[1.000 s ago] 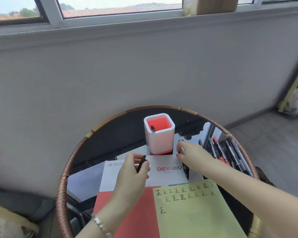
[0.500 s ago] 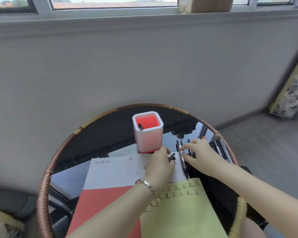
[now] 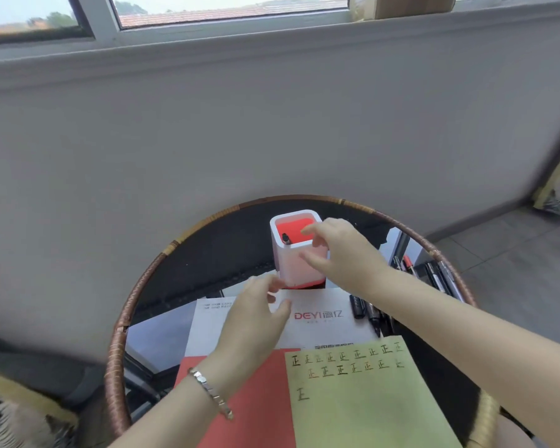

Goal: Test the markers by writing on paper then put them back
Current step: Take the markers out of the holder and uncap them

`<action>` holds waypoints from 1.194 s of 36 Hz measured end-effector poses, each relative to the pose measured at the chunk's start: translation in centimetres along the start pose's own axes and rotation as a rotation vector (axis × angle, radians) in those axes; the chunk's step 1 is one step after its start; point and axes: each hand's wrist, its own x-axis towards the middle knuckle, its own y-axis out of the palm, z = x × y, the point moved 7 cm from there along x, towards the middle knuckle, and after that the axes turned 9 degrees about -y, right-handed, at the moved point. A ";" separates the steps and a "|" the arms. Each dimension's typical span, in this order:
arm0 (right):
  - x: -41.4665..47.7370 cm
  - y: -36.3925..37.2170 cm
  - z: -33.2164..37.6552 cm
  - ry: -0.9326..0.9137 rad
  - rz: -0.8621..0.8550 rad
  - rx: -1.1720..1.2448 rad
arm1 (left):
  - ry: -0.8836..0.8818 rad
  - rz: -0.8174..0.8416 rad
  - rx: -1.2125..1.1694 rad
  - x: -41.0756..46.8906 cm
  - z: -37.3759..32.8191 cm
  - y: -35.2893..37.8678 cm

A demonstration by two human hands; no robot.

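Where the round bench (image 3: 118, 344) comes nearest the wearer, a yellow-green paper (image 3: 369, 412) lies at right. Two rows of small written characters run along its far edge, with one more at lower left. A red sheet (image 3: 259, 405) lies beside it on the left. The left wrist carries a metal bracelet (image 3: 211, 393).

The left hand (image 3: 256, 321) hovers over a white printed sheet (image 3: 324, 329) with a red logo. Its fingers are loosely bent, thumb apart, and nothing shows in the grip, though the fingertips are blurred. Just right of the white sheet, a few dark markers (image 3: 366, 310) lie on the bench glass.

At the sheet's far edge stands a white pen holder (image 3: 290, 270) with a red inside, upright. One black marker (image 3: 285, 238) stands in it, at the near-left corner. The right hand (image 3: 340, 250) hangs at the holder's right side and over its rim, fingers spread and slack, empty. More markers (image 3: 434, 273), black and one red-capped, lie near the right rim.

A grey wall (image 3: 272, 124) stands behind, with a window frame (image 3: 104, 14) above.
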 end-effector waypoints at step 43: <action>-8.8 1.4 2.0 0.465 -0.074 1.195 | 0.119 0.068 -0.547 -3.5 -4.4 -0.9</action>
